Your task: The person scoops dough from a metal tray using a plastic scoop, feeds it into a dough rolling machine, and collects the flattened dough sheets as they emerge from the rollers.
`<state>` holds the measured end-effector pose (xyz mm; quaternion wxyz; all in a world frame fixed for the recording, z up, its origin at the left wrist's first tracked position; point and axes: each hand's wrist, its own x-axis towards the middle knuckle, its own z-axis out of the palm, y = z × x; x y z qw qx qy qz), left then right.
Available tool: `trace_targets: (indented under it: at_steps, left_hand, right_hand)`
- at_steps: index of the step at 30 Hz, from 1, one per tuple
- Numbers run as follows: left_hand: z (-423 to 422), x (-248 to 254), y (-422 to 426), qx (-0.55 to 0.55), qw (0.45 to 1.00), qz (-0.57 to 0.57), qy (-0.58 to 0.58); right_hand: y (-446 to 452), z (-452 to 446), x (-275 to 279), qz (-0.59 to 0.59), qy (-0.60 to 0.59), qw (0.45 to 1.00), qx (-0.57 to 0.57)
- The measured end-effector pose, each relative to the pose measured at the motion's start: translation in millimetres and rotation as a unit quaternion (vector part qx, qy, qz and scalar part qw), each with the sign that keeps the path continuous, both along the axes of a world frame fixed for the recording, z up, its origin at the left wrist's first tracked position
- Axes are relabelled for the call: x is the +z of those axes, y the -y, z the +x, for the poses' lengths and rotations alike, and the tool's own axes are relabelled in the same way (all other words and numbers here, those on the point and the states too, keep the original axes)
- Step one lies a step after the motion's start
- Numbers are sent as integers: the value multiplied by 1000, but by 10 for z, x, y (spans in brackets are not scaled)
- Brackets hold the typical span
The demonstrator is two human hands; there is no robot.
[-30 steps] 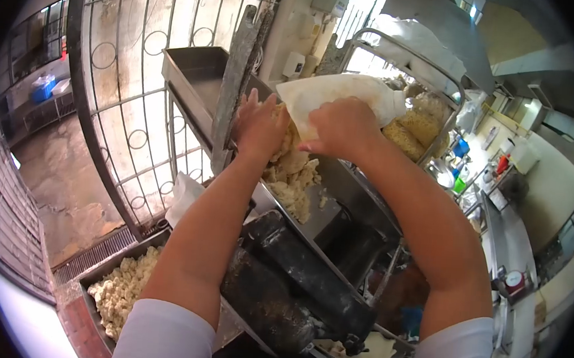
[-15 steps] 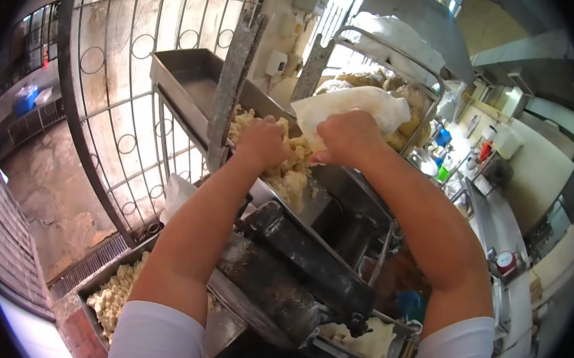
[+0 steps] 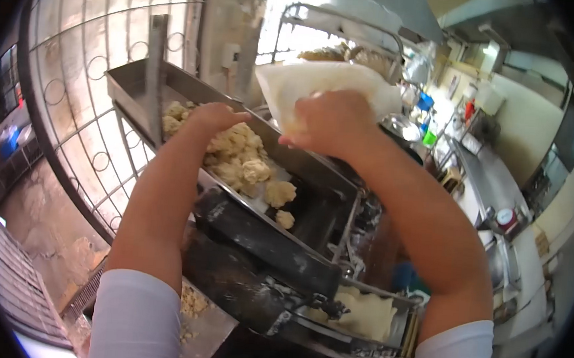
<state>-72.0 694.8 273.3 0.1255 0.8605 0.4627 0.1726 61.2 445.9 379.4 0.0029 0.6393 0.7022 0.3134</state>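
Observation:
Pale, lumpy dough (image 3: 239, 152) lies heaped in a long metal trough (image 3: 200, 83), with a few loose lumps toward its lower right end. Over the left part of the heap is my left hand (image 3: 213, 117), its thumb apart and pointing right; the other fingers are partly hidden. Farther right, my right hand (image 3: 337, 123) grips a limp white bag (image 3: 307, 80), raised above the trough's far side. Black rollers (image 3: 256, 237) of a machine sit below the trough, nearest my body.
A flattened dough sheet (image 3: 364, 314) rests on a tray under the rollers. Behind the bag stands a metal rack (image 3: 342, 13) with filled bags. A barred window (image 3: 110, 40) runs along the left, and a counter with a scale (image 3: 505, 217) is at right.
My left hand has moved left off the middle of the dough, and its thumb has spread. My right hand still holds the bag, now a little farther left. The view has shifted.

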Motion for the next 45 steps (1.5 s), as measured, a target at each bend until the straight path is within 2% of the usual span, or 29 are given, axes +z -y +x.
trace_targets:
  at_steps: [2,4,5,6,8,9,10,11,12,13,14,15,16,18,21,22,23,24,25,26,28,29,32,35,38,39,42,43,45]
  left_hand:
    - [140,-79,-22,35,980,43,-193]
    - [147,-198,-207,24,981,-11,-193]
    - [157,-167,-162,25,978,30,-205]
    - [79,-320,-442,-30,991,9,-127]
    - [182,-128,-109,-13,980,1,-197]
    - [136,-292,-535,-34,984,-44,-168]
    - [142,-324,-507,-114,980,-150,-57]
    - [297,-335,-338,-84,983,-127,-102]
    - [426,-286,-230,-50,983,-99,-143]
    - [490,-264,-71,-10,981,-69,-180]
    - [535,-222,79,35,975,-36,-216]
    - [609,-206,192,82,964,-1,-251]
    - [687,-219,291,67,960,30,-270]
    - [782,-299,473,43,943,99,-314]
    - [761,-276,652,-3,922,148,-357]
    - [856,-265,757,37,895,172,-411]
    - [890,-286,770,3,894,146,-424]
    - [925,-308,786,-30,892,119,-436]
    - [1048,-332,977,77,922,49,-376]
    - [1035,-506,910,81,905,101,-404]
    - [1240,-535,1220,82,875,130,-458]
    - [1211,-613,1156,56,882,125,-451]
    - [1338,-528,1459,25,895,83,-438]
    - [1279,-567,1503,24,950,63,-305]
    - [1308,-488,1508,28,983,35,-179]
    - [1280,-534,1494,-28,979,162,-121]
    - [1154,-397,1482,-8,932,349,-101]
    - [1065,-307,1476,42,939,328,-95]
    - [829,-262,1353,196,958,180,-110]
  right_hand:
    - [360,305,4,65,-56,996,-1]
    - [886,713,8,114,-144,983,-21]
    - [1226,959,-70,124,-251,960,-26]
    - [1603,1179,-147,123,-297,944,-71]
    - [2378,1875,-577,142,-396,902,-99]
    - [2785,2156,-801,145,-473,860,-125]
    - [3196,2439,-1042,151,-546,812,-144]
    - [3707,2835,-1308,83,-580,759,-284]
    - [4095,3102,-1666,99,-628,705,-316]
    - [4571,3390,-2098,85,-599,688,-400]
    - [4897,3464,-2427,104,-671,584,-444]
    - [5131,3479,-2746,126,-687,544,-465]
    - [5326,3472,-3039,148,-703,502,-482]
    - [5640,3472,-3569,188,-713,470,-485]
    - [6150,3525,-4316,202,-641,461,-580]
    - [6244,3475,-4430,222,-634,474,-570]
    - [6432,3458,-4652,236,-621,514,-543]
    - [6547,3444,-4767,233,-623,466,-583]
    - [6712,3460,-4962,223,-605,474,-600]
    - [6746,3413,-4915,194,-614,460,-611]
    - [6782,3427,-4952,98,-420,591,-682]
    - [6648,3402,-4801,105,-369,528,-758]
    - [6357,3528,-4399,143,-343,568,-734]
    - [6114,3777,-4350,177,-323,670,-644]
    - [5695,3919,-4272,187,-340,715,-582]
    - [5426,3839,-4149,225,-365,701,-570]
    - [5191,3877,-4312,254,-353,786,-439]
    - [5122,3864,-4361,260,-383,776,-428]
    - [4979,3783,-4367,244,-422,773,-407]
